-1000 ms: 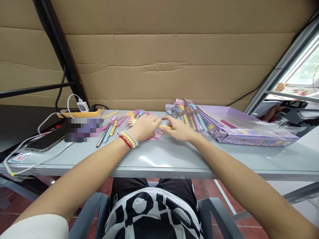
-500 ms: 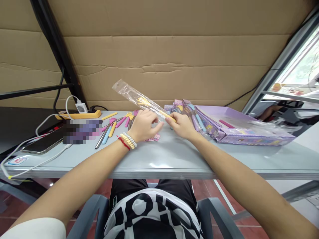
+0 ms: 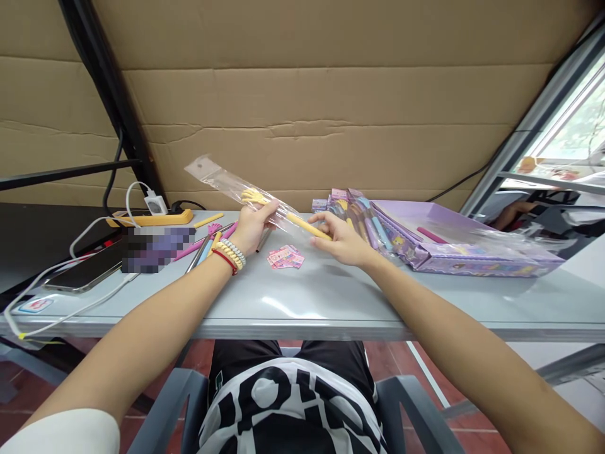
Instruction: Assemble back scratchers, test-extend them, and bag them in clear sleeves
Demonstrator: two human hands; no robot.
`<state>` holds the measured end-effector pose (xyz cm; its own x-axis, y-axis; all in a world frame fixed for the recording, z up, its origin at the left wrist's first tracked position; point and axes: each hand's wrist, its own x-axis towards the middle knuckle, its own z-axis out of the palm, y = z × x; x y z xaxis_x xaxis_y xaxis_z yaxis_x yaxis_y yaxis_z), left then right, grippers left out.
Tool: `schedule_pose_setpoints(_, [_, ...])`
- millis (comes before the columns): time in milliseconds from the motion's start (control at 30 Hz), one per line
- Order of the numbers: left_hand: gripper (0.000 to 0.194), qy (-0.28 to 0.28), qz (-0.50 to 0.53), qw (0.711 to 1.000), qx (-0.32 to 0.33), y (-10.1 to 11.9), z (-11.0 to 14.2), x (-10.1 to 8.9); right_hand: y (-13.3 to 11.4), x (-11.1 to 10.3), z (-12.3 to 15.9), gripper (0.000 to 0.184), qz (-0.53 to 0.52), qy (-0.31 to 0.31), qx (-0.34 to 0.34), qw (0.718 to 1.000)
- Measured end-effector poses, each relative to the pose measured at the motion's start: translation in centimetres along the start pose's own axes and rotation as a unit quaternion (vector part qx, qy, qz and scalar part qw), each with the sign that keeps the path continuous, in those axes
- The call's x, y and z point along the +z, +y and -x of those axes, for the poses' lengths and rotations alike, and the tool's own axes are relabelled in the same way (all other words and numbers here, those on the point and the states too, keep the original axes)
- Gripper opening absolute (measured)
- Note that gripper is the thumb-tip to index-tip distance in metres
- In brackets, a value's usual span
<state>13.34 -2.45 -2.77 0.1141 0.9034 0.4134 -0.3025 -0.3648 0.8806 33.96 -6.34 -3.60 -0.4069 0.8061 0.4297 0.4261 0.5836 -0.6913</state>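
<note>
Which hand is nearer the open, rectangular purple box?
Right. The right hand is left of the purple box, holding the near end of a slim yellow stick; the left hand is farther left, holding its clear plastic sleeve.

TEXT: none readable | pink cards (image 3: 286,257): print seemingly too small | sticker (image 3: 35,306): blurred

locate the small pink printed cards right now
In the head view, the small pink printed cards lie just left of centre on the grey tabletop, between the left hand and the right hand.
</note>
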Motion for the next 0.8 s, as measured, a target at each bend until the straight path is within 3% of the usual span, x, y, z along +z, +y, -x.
schedule_pose_setpoints(100, [0.03, 0.032, 0.015, 0.999, -0.021, -0.1, -0.5, -0.7, 0.0, -0.3, 0.0, 0.046, -0.139, -0.04, 0.008, 0.989])
schedule_pose_setpoints(300, [0.033, -0.036, 0.024, 0.997, -0.059, -0.4, -0.8, -1.7, -0.4, -0.8, 0.1, 0.056, -0.249, -0.134, 0.056, 0.958])
schedule_pose_setpoints(500, [0.029, -0.069, 0.041, 0.994, -0.076, -0.5, -0.9, -2.3, 0.0, -1.2, 0.1, 0.063, -0.169, -0.079, 0.086, 0.979])
schedule_pose_setpoints(800, [0.029, -0.138, 0.013, 0.985, -0.102, -0.5, -0.2, -1.7, 0.1, -1.2, 0.3, 0.066, -0.024, -0.067, 0.032, 0.997])
